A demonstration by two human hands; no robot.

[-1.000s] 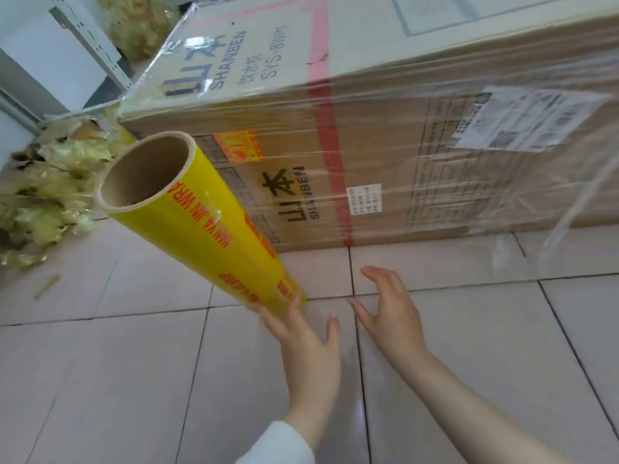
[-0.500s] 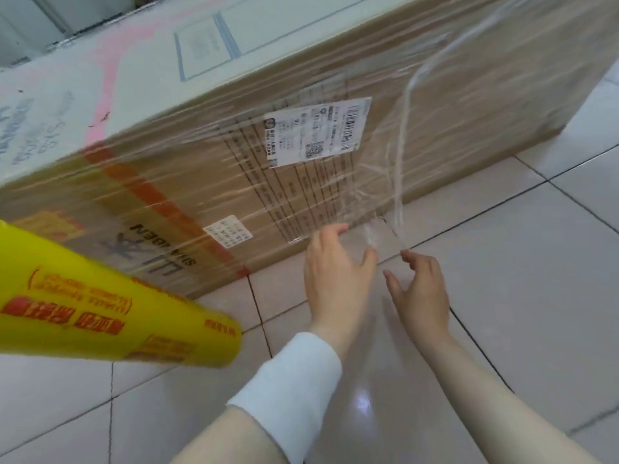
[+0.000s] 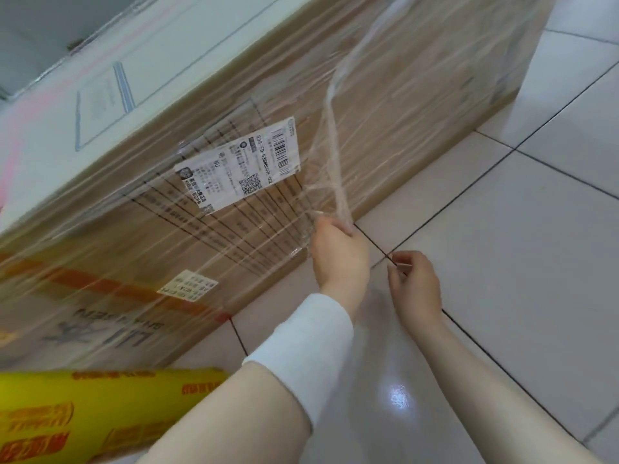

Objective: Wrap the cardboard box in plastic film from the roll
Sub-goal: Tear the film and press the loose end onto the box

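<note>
A large cardboard box (image 3: 385, 105) lies on the tiled floor, its side covered in stretched plastic film with a white shipping label (image 3: 239, 165) under it. A loose, bunched strip of film (image 3: 330, 135) hangs down off the box side. My left hand (image 3: 340, 254) grips the lower end of that strip close to the box's bottom edge. My right hand (image 3: 415, 284) is just to the right, fingers curled and pinching the film's clear edge near the floor. The yellow film roll (image 3: 97, 410) lies at the bottom left, under my left forearm, with no hand on it.
White glossy floor tiles (image 3: 502, 246) with dark grout lines spread out to the right and in front of the box. A pale wall and ledge (image 3: 40, 35) run behind the box at the top left.
The view swung right along the box. Both hands left the roll and reached to the loose film; my left hand now grips the hanging strip and my right fingers have closed on its edge.
</note>
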